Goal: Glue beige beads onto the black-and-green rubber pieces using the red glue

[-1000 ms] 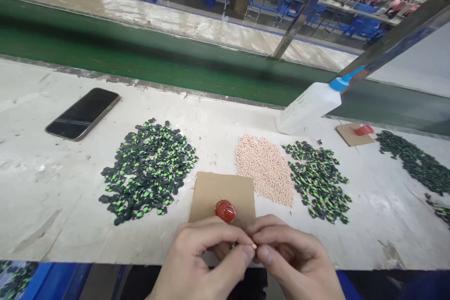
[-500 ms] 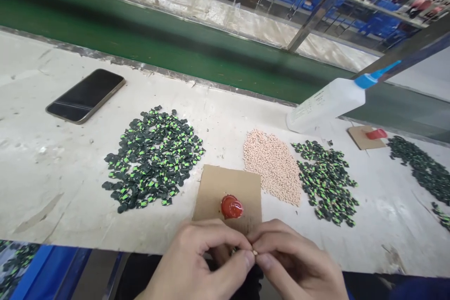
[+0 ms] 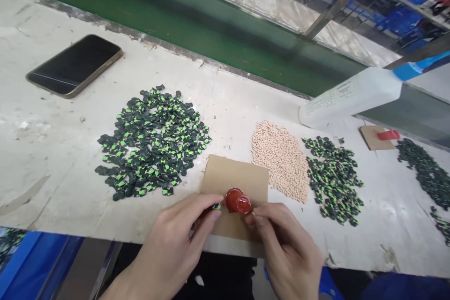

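Note:
My left hand (image 3: 176,248) pinches a small black and green part (image 3: 217,206) at its fingertips, just left of a red blob (image 3: 238,201) on a piece of brown cardboard (image 3: 235,183). My right hand (image 3: 286,248) rests on the cardboard's near right corner, fingertips curled beside the red blob; I cannot make out anything in them. A large pile of black and green parts (image 3: 153,140) lies to the left. A heap of small pink pellets (image 3: 281,159) and a second black and green pile (image 3: 333,178) lie to the right.
A dark phone (image 3: 73,65) lies at the far left of the white bench (image 3: 52,183). A white bottle with a blue cap (image 3: 355,96) lies on its side at the back right, near another cardboard scrap with a red lump (image 3: 381,136). A green conveyor belt (image 3: 183,23) runs behind.
My hands have parted and moved forward onto the cardboard. The left one now holds a black and green part beside the red blob. The view has tilted down.

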`<state>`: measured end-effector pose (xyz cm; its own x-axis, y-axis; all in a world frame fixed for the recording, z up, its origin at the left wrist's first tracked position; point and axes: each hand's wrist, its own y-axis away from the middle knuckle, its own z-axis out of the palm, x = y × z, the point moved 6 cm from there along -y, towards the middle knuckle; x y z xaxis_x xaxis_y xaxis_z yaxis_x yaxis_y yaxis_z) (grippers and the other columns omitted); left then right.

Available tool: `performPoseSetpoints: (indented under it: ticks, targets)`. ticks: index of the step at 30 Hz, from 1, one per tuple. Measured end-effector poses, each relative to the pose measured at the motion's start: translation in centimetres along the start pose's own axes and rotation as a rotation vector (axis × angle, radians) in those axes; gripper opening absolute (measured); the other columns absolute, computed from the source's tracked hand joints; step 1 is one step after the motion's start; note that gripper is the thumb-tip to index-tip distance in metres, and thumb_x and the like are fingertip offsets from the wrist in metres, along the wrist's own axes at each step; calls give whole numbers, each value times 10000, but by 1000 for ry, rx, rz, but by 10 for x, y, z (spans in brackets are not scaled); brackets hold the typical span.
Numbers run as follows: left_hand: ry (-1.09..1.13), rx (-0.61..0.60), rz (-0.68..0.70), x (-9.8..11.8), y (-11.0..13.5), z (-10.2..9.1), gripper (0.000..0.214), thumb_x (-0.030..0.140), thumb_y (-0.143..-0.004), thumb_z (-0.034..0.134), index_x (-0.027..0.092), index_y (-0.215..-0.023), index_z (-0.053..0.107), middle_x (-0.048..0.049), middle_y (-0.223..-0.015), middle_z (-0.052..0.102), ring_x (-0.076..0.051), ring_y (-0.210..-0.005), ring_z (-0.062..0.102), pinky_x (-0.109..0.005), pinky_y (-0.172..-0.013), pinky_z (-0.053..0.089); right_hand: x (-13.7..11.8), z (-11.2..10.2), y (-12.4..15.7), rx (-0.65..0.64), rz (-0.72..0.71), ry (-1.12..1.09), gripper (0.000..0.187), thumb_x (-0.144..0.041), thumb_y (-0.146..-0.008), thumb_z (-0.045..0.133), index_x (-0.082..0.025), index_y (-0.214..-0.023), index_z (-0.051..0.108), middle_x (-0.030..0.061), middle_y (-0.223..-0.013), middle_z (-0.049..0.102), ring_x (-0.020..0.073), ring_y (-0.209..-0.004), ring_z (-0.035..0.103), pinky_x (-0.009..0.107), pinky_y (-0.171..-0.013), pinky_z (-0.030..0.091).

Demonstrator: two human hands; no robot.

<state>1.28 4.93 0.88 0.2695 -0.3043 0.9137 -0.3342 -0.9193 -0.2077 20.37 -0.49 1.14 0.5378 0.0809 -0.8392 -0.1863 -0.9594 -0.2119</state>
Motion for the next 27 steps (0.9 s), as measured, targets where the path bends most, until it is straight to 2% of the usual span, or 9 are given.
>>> performPoseSetpoints:
  ticks: [2, 8, 14, 16, 18, 21, 24, 27]
  targets:
    - [-28, -1, 3, -1, -1, 2, 196, 95, -1009, 607, 250, -1089, 697, 35, -981, 825, -89, -831, 789, -101, -818, 567, 1, 1, -1, 4, -6, 15, 201, -85, -973, 631, -259, -931, 723, 4, -824, 739, 150, -718, 710, 222, -640, 596]
    - [-18, -17, 25, -1, -2, 4, 181, 102, -1028, 594, 242, -1106, 680, 44, -961, 813, -78, -836, 776, -94, -834, 549, 4, 5, -1, 4, -36, 36, 225, -50, -955, 644, -257, -950, 734, 3, -828, 741, 144, -704, 710, 220, -630, 595]
    - [61, 0, -6, -3, 0, 0, 259, 52, -978, 627, 255, -1106, 726, 40, -974, 814, -88, -846, 780, -105, -837, 559, 2, 3, 1, 21, -61, 31, 231, -36, -944, 657, -250, -969, 741, 21, -849, 740, 157, -722, 712, 241, -637, 603]
    - [114, 14, -60, -1, 1, -3, 303, 49, -958, 640, 291, -1091, 767, 45, -991, 815, -97, -853, 782, -115, -824, 576, 0, -2, 1, 55, -30, -10, 220, -49, -948, 657, -253, -956, 738, 22, -828, 735, 168, -722, 710, 252, -624, 606]
    - [200, 20, -169, 2, 0, -3, 312, 76, -934, 668, 331, -1038, 815, 50, -984, 819, -114, -848, 783, -130, -784, 600, 0, -6, 1, 66, 65, -108, 190, -92, -966, 663, -261, -933, 742, 9, -778, 721, 164, -691, 702, 245, -599, 602]
    - [454, 17, -479, 4, 1, 6, 251, 144, -856, 759, 356, -956, 848, 59, -885, 836, -139, -791, 787, -167, -724, 632, 1, -8, 3, 26, 230, -321, 129, -204, -997, 686, -278, -921, 759, -9, -736, 714, 136, -654, 696, 215, -602, 600]
    - [735, 4, -798, 8, 6, 24, 113, 211, -759, 847, 306, -819, 841, 57, -707, 808, -144, -703, 769, -202, -707, 636, -1, -7, 5, 15, 282, -528, 81, -285, -993, 716, -297, -942, 777, 4, -799, 758, 141, -712, 735, 231, -665, 636]
    - [882, -40, -922, 13, 8, 38, 78, 259, -705, 900, 268, -748, 836, 56, -602, 758, -129, -644, 729, -210, -695, 616, -5, -7, 7, 22, 277, -622, 75, -266, -971, 745, -320, -962, 797, 23, -899, 814, 161, -776, 784, 255, -707, 669]
